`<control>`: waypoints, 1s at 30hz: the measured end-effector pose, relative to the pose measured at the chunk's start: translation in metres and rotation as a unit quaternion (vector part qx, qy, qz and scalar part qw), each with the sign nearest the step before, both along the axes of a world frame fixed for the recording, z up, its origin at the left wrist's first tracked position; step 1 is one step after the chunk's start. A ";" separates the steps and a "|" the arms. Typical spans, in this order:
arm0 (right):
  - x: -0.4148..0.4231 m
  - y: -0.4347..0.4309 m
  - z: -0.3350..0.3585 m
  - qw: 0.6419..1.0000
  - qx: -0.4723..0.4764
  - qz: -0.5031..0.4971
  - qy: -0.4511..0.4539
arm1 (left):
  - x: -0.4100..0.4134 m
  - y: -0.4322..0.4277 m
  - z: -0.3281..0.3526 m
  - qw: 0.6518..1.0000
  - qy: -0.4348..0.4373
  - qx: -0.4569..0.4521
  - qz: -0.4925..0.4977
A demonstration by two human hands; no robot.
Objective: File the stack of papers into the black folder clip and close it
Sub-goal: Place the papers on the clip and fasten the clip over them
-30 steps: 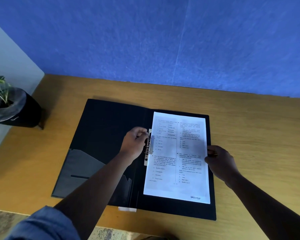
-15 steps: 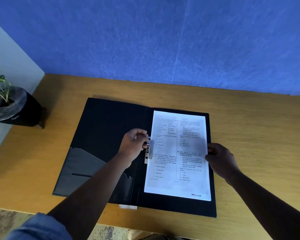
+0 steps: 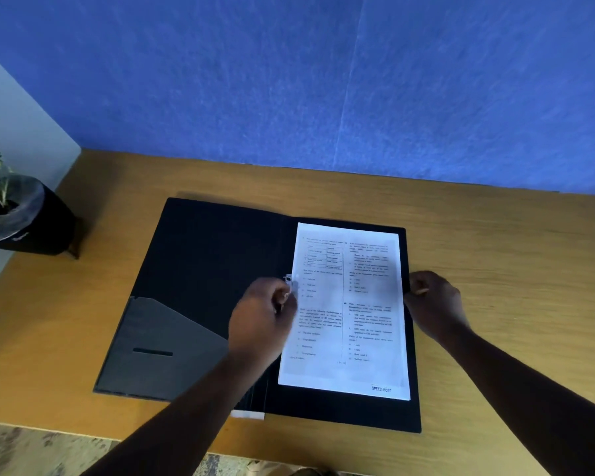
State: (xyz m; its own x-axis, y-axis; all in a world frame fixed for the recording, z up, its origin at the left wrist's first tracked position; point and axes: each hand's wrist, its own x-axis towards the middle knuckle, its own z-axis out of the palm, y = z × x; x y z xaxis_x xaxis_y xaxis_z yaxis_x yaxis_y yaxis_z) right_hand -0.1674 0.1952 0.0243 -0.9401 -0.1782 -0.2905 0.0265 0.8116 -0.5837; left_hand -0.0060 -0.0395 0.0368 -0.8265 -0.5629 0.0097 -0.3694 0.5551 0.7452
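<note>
A black folder (image 3: pixel 203 255) lies open flat on the wooden table. A stack of printed white papers (image 3: pixel 354 314) rests on its right half. A metal clip (image 3: pixel 288 279) sits at the papers' left edge beside the spine, mostly hidden by my left hand (image 3: pixel 261 321), whose fingers are curled on it; the hand is blurred. My right hand (image 3: pixel 433 304) rests at the papers' right edge, its fingers bent against the stack and the folder's edge.
A black pot with a small plant (image 3: pixel 18 221) stands at the table's far left. The folder's left half carries a grey pocket (image 3: pixel 158 348). A blue wall rises behind the table (image 3: pixel 512 269). A white tab (image 3: pixel 248 414) sticks out at the folder's near edge.
My left hand has slid a little nearer along the spine and now covers most of the clip, whose lever no longer stands up. The right hand stays at the papers' edge.
</note>
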 end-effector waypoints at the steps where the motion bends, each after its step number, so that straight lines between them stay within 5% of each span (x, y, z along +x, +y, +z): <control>1: -0.010 -0.003 0.000 1.000 0.011 0.016 0.023 | 0.005 0.011 -0.002 0.998 0.018 -0.041 -0.048; 4: -0.042 -0.017 0.001 0.991 0.062 0.093 0.069 | 0.011 0.048 -0.012 0.966 0.054 -0.114 -0.228; 9: -0.084 -0.044 0.005 0.957 0.191 0.212 0.054 | -0.003 0.112 -0.028 0.839 0.054 -0.197 -0.505; 16: -0.094 -0.055 0.001 0.918 0.273 0.283 0.053 | -0.022 0.142 -0.056 0.750 -0.015 -0.306 -0.586; 25: -0.093 -0.055 -0.006 0.925 0.246 0.284 0.062 | -0.030 0.140 -0.053 0.760 0.040 -0.301 -0.575; 28: -0.089 -0.056 -0.008 0.976 0.153 0.144 0.056 | -0.029 0.134 -0.051 0.781 0.055 -0.280 -0.556; 30: -0.082 -0.056 -0.007 0.995 0.095 0.024 0.024 | -0.026 0.122 -0.042 0.829 0.080 -0.225 -0.506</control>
State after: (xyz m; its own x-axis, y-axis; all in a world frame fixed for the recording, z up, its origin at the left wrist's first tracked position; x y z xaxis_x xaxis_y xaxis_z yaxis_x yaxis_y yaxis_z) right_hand -0.2492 0.1393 0.0170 -0.9453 -0.1686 -0.2791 -0.0382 0.9073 -0.4187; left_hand -0.0324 0.0826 -0.0054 -0.8406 0.5088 0.1858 0.5394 0.7550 0.3729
